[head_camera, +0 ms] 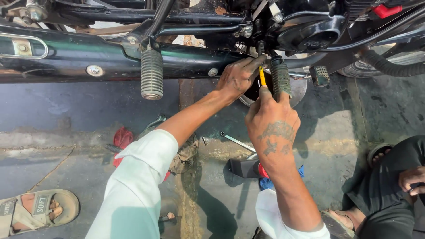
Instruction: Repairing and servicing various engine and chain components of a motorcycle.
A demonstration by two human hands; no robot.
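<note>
Grey concrete floor (53,115), stained, under a black motorcycle frame (66,57).
Below the frame, a wrench (237,142) and red rag (121,138) lie on open floor. Right hand (271,124) grips a yellow screwdriver (262,76), tip up by the rubber footpeg (280,79); left hand (239,76) presses curled fingers against the frame's underside.

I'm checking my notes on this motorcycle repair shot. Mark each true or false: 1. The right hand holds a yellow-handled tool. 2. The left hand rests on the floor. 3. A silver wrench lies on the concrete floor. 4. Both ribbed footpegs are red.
1. True: the right hand grips the slim yellow-handled tool.
2. False: the left hand is up at the black motorcycle frame.
3. True: the silver metal wrench lies on the grey concrete floor.
4. False: the ribbed rubber footpegs are grey-black.
</note>
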